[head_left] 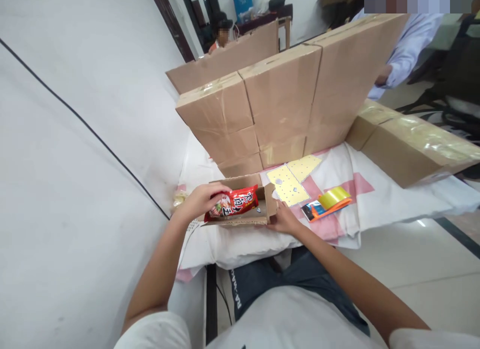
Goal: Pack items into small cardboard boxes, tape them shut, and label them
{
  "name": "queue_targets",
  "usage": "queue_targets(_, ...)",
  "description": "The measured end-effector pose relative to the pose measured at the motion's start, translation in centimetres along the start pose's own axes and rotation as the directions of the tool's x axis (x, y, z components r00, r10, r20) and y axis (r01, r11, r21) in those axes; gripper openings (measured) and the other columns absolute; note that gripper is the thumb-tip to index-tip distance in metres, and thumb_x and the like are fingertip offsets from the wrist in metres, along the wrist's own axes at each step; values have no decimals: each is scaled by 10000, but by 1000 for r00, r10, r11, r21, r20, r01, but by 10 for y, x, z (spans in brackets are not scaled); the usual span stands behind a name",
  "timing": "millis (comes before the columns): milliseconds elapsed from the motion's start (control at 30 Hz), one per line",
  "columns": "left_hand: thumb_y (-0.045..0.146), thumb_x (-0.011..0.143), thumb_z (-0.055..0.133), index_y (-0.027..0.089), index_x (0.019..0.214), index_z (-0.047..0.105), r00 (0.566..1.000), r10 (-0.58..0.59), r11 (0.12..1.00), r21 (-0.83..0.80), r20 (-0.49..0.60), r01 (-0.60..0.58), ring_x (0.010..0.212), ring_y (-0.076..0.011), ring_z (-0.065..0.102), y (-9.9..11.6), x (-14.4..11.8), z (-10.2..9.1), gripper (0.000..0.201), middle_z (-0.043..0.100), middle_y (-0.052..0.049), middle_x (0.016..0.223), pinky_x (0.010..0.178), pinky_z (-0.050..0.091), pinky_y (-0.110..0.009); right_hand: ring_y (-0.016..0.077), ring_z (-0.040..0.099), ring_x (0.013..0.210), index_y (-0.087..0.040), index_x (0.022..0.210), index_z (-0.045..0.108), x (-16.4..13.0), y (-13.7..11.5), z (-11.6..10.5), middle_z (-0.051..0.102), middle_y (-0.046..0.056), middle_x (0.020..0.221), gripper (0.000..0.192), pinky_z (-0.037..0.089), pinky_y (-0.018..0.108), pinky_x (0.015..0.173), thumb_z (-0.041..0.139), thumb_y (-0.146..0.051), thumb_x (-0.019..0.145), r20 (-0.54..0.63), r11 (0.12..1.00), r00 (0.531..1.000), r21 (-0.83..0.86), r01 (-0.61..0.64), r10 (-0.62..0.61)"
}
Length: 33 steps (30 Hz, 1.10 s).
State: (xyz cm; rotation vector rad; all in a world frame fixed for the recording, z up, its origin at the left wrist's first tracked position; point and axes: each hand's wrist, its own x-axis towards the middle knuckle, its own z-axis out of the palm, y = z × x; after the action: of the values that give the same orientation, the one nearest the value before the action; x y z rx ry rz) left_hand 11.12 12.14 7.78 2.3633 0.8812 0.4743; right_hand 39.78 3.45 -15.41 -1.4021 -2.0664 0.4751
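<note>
A small open cardboard box [267,209] rests on the cloth-covered table in front of me. My left hand [202,199] is closed on the left end of a red food packet [240,201] with printed characters. The packet lies tilted over the left and middle part of the box, its right end above the box's inside. My right hand [284,219] grips the box at its right end, by the flap, with the fingers partly hidden. A small shiny bit lies inside the box, too small to name.
Tall taped cardboard panels [281,99] stand behind the box, and a low carton [405,149] sits at right. Yellow dotted sheets [288,184] and a tape dispenser with yellow tape [332,201] lie on the patterned cloth [243,246]. A white wall [82,189] bounds the left. Two people are beyond the panels.
</note>
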Motion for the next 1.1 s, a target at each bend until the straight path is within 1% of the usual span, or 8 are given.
queue_targets(300,196,843,634,273,893,780,991,-71,996,-48,110,77,835,-244,651,-20,28,51,172,735,-44,906,859,492,-350,408,423,1345,-107,1423,460,-2,-2,-2,457,241,1477,854,351,534,1085,770,-480,720,16,999,1000,32,8,-8)
queue_targets(433,217,786,726,273,876,768,969,-204,978,-81,-139,194,986,-293,639,-35,0,66,114,730,-67,964,1052,420,-438,415,349,1416,-119,1522,318,-5,2,-3,329,251,1562,970,355,560,1101,744,-525,751,-34,995,999,93,25,-21)
queue_targets(500,267,775,764,278,1010,746,852,-248,969,-113,-461,221,1201,-310,567,-42,-34,66,235,688,-81,1175,1151,331,-463,385,257,1482,-139,1553,265,-7,4,-4,223,230,1616,899,321,551,1148,649,-540,847,-75,985,996,162,61,-50)
queue_targets(600,379,757,803,264,1322,586,513,-320,939,-195,-796,283,1427,-318,385,-49,-86,77,616,514,-130,1447,1198,257,-478,291,216,1519,-200,1560,280,-8,4,-6,211,155,1628,624,265,490,1212,385,-478,1011,-162,942,986,325,86,-34)
queue_targets(800,441,705,854,309,1592,137,751,-396,870,-477,-528,124,1411,-288,453,-37,-105,118,1148,599,-143,1382,1163,342,-448,291,345,1453,-241,1440,496,17,-24,-16,329,128,1557,507,282,486,1210,366,-476,1010,-241,857,968,511,65,71)
queue_targets(900,406,806,768,260,1605,82,667,-479,851,-488,-571,194,1194,-259,623,-40,-85,128,1064,692,-106,1163,1088,427,-459,303,365,1437,-243,1242,626,35,-36,-24,416,130,1492,358,265,517,1209,504,-394,941,-241,836,960,549,13,143)
queue_targets(1033,409,814,719,226,1564,257,468,-531,847,-431,-706,311,1273,-276,547,-58,-68,140,899,516,-156,1375,1080,435,-437,269,382,1447,-295,1362,493,54,-41,-32,427,94,1537,459,289,531,1193,512,-342,906,-182,628,952,778,-15,248)
queue_targets(1100,390,828,688,227,1530,338,467,-538,838,-387,-702,383,1399,-297,424,-64,-66,142,802,392,-166,1496,1133,380,-441,246,389,1450,-321,1466,369,60,-43,-35,419,84,1559,536,306,515,1187,472,-369,943,-156,512,947,859,-10,281)
